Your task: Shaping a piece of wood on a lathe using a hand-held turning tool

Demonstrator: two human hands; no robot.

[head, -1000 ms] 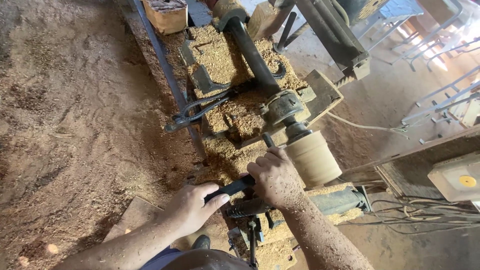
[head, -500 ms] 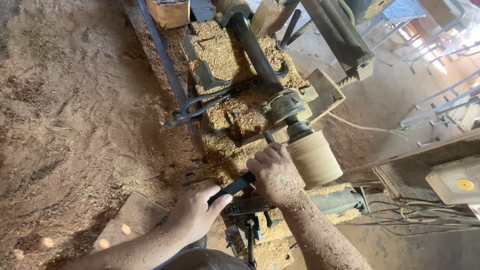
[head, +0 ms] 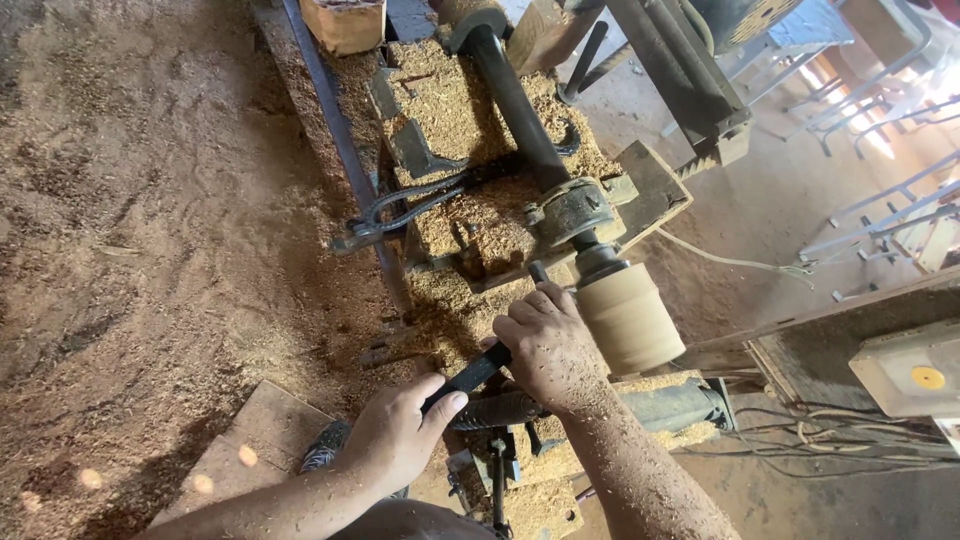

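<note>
Wooden cylinder [head: 630, 318], pale, mounted on the lathe's spindle [head: 598, 262], sits right of centre. It lies just right of the right hand [head: 548, 348], touching or nearly touching the knuckles; cannot tell which.

Dark flat tool [head: 478, 372], a chisel or file by its shape, runs slantwise from lower left to upper right, toward the cylinder. Its far tip is hidden under the right hand.

Right hand: fingers curled down over the tool's front part, closed on it, dusted with sawdust. It rests above a dark round bar [head: 500, 410] that runs left to right below the tool.

Left hand [head: 398, 438]: near and left of the right hand, wrapped round the tool's back end, thumb laid along the top. Fingers closed on it.

Around them: lathe bed [head: 455, 110] heaped with shavings, stretching far. A dark shaft [head: 515, 100] runs from the far end down to the spindle. A metal clamp [head: 400, 212] lies on the left edge of the bed. Dirt floor [head: 140, 220] to the left, covered in sawdust. A flat board [head: 255, 440] lies near left, under the left forearm.
</note>
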